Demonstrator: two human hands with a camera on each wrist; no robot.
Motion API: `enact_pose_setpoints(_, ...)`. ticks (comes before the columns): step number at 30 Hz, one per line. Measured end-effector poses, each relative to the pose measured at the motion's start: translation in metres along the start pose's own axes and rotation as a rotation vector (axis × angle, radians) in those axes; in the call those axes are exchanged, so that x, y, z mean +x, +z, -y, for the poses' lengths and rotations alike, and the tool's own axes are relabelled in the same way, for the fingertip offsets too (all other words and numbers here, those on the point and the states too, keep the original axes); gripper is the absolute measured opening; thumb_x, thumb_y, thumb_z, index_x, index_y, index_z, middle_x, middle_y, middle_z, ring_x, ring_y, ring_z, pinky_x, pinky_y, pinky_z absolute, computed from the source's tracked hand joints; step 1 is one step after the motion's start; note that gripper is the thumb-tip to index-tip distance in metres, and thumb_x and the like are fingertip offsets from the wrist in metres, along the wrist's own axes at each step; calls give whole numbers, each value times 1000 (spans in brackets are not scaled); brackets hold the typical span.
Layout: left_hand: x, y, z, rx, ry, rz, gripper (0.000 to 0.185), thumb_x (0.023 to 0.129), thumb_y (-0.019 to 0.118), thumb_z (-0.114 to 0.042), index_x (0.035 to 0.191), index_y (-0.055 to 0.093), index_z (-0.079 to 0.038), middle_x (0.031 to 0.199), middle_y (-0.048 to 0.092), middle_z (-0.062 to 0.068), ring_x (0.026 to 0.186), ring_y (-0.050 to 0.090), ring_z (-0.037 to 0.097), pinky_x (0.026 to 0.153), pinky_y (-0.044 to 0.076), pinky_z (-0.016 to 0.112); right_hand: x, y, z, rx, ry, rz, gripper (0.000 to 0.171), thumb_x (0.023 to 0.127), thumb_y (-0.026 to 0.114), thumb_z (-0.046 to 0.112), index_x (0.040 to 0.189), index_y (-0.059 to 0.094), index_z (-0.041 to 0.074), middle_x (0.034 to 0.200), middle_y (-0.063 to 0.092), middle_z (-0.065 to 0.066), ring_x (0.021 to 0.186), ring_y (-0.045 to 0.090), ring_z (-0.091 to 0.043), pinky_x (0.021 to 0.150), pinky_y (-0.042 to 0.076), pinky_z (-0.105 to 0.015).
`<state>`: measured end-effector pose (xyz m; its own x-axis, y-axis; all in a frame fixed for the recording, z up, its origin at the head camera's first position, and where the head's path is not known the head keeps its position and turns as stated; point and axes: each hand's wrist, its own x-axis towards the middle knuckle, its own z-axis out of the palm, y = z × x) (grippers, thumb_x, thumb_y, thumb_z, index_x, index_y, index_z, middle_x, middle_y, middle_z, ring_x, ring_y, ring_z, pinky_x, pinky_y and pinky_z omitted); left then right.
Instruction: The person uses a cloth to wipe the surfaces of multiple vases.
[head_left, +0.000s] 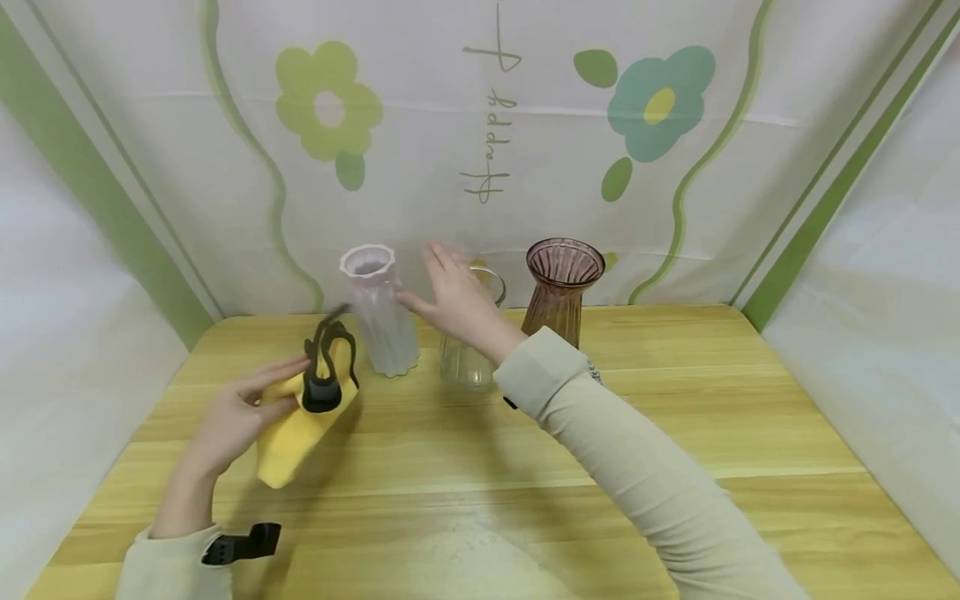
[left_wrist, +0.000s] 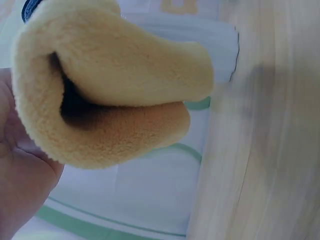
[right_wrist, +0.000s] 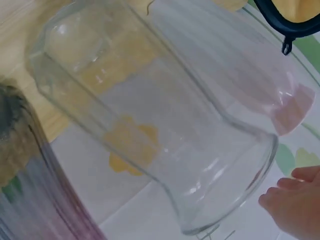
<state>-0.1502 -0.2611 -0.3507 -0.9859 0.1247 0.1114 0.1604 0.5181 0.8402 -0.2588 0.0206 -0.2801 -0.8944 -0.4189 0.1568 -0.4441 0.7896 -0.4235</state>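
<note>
My left hand (head_left: pixel 228 421) grips a folded yellow plush cloth (head_left: pixel 288 442) with a black cord (head_left: pixel 355 367) at its top, held over the table's left side. In the left wrist view the cloth (left_wrist: pixel 120 65) is doubled over, with a dark gap inside the fold. My right hand (head_left: pixel 461 304), fingers stretched out, reaches over the clear glass vase (head_left: pixel 467 367) and holds nothing. The right wrist view puts those fingers (right_wrist: pixel 295 197) just beyond the rim of the clear vase (right_wrist: pixel 200 150). A frosted pink-and-white vase (head_left: pixel 386 325) stands upright between my hands.
A ribbed purple-brown glass vase (head_left: pixel 558 292) stands right of the clear one, partly behind my right sleeve (head_left: pixel 637 475). Behind the wooden table (head_left: pixel 750 392) hangs a white cloth backdrop (head_left: pixel 420 125) printed with flowers; white sheets enclose both sides.
</note>
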Motion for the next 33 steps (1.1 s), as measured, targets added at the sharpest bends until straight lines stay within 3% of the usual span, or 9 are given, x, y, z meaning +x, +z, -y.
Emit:
enact_pose_setpoints(3,-1,-6,2,12,-43,-30,52,89,65,-14,139,50,-15,142,42,-27,144,25,36,108,22,72,5,5,6,-2,-61,12,81,95,50,50,153,15,6,161,15,-13,150,14,-28,124,13,-41)
enact_pose_setpoints(5,0,-6,3,19,-63,-48,52,89,64,-14,140,49,-16,149,40,-17,142,23,45,108,20,72,8,8,10,-23,-115,9,76,96,51,46,152,19,7,159,22,-13,148,21,-27,123,18,-40)
enact_pose_setpoints(8,0,-5,3,25,-77,-73,52,90,64,-15,140,49,-17,152,39,-8,142,23,45,110,20,70,12,12,15,-85,-194,4,68,97,51,39,151,23,8,157,28,-12,146,27,-26,122,21,-38)
enact_pose_setpoints(11,1,-2,2,34,-77,-98,51,91,64,-18,140,49,-17,149,41,-14,142,25,43,111,21,68,14,15,20,-139,-227,29,64,99,48,36,152,23,9,158,26,-10,145,29,-26,122,22,-37)
enact_pose_setpoints(15,2,0,1,38,-78,-126,50,91,63,-18,140,49,-14,146,43,-17,142,27,41,113,22,65,16,17,25,-140,-236,88,62,101,43,32,153,17,10,160,21,-9,143,31,-30,121,25,-40)
enact_pose_setpoints(21,4,4,-1,25,-55,-134,51,90,63,-13,138,50,-9,151,41,-1,142,27,42,113,21,66,21,21,27,-108,-221,123,59,102,39,14,154,12,9,161,18,-9,144,32,-28,120,27,-37)
enact_pose_setpoints(26,3,6,-1,5,-50,-132,50,89,63,-9,138,50,-6,152,41,2,142,26,42,113,20,66,26,24,28,-61,-228,84,52,101,37,5,151,24,7,157,28,-10,141,38,-25,119,30,-31)
enact_pose_setpoints(33,3,7,2,42,-65,-136,51,88,63,-8,137,50,-7,152,38,14,141,28,44,111,24,68,32,25,29,9,-255,31,43,99,49,13,141,43,6,145,47,-7,131,50,-22,111,41,-29)
